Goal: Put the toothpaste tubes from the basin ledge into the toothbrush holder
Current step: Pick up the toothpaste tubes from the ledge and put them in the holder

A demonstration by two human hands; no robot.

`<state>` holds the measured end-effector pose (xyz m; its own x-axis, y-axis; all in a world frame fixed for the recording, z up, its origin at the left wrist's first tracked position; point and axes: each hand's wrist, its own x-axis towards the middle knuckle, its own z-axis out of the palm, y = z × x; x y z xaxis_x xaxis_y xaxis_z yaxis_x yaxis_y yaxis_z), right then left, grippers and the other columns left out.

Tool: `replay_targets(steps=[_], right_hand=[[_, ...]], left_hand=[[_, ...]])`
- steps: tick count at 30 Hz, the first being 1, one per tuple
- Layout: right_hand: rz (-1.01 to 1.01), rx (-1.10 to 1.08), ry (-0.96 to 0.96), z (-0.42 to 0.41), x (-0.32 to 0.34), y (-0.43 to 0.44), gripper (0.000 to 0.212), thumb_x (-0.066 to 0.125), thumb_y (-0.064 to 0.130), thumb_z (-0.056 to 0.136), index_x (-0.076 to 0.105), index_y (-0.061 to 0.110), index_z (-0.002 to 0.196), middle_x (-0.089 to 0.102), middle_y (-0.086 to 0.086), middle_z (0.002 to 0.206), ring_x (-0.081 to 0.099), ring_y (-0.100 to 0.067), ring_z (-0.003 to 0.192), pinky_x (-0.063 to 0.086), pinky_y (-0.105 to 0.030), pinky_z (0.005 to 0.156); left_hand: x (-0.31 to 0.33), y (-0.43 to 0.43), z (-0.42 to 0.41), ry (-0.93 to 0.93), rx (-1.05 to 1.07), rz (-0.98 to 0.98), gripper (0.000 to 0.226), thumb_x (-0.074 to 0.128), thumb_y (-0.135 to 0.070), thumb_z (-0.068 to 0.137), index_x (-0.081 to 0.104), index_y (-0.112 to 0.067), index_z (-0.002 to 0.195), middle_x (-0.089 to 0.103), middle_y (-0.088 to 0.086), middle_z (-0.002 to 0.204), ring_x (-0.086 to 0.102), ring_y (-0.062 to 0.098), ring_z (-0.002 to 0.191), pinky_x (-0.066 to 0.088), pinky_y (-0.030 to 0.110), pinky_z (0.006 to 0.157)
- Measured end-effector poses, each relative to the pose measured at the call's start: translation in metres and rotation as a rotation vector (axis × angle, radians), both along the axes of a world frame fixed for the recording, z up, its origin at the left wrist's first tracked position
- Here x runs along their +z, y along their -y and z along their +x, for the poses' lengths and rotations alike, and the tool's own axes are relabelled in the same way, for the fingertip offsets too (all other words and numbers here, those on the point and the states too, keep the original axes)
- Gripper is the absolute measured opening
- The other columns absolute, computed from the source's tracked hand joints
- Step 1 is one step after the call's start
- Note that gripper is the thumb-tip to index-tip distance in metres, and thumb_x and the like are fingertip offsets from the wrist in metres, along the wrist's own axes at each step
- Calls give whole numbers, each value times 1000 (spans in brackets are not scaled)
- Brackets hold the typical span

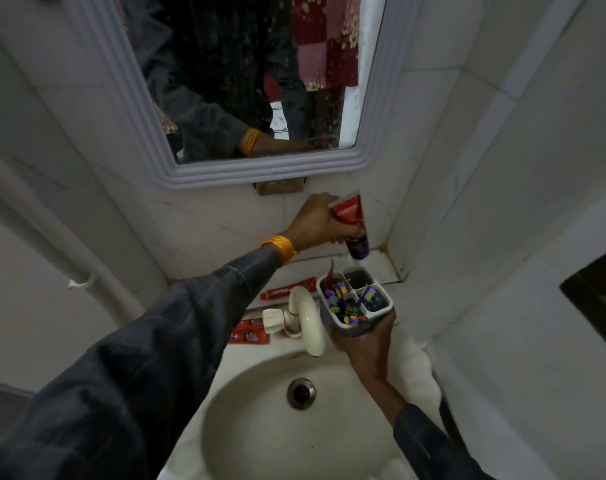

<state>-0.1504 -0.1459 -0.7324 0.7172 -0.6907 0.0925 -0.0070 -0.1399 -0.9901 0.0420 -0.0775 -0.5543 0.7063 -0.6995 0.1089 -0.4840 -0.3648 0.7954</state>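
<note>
My left hand [317, 221] grips a red and purple toothpaste tube [351, 226], cap down, just above the back compartments of the toothbrush holder [381, 308]. My right hand [367, 337] holds that white, four-compartment holder from below, over the basin's right side. Colourful toothbrushes and a red tube tip stand in its compartments. A red toothpaste tube [287, 288] lies on the basin ledge behind the tap. Two red toothpaste boxes [247, 332] lie on the ledge left of the tap.
A cream tap [306, 318] curves over the white basin [260, 420] with its metal drain [301, 393]. A framed mirror [260, 81] hangs on the tiled wall above. A white pipe [52, 244] runs at the left. The side wall stands close on the right.
</note>
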Motion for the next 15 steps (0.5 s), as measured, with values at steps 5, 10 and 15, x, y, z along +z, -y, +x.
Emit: replay_targets(steps=[5,10,15], right_hand=[[-14,16,-6,-1,-4,-3,109,102,9,53,41,6,144,60,-11,140,63,-15,128,57,-29,99],[7,0,-21,1,-3,-7,111,102,7,52,39,12,144,59,-7,142,62,-15,128,56,-23,98],[34,-34,-19,0,-3,-3,110,100,-3,49,41,12,140,61,-7,137,65,-14,123,58,-26,97]], left_hand=[[-43,18,-17,199,-26,279,39,79,-35,76,69,-12,106,70,6,105,59,17,86,47,29,76],[-57,6,-13,243,-51,320,8,70,-23,82,77,-21,86,76,-2,93,69,17,83,55,29,75],[-56,-23,4,152,168,126,15,67,-18,89,75,-9,98,75,9,100,69,21,89,56,31,83]])
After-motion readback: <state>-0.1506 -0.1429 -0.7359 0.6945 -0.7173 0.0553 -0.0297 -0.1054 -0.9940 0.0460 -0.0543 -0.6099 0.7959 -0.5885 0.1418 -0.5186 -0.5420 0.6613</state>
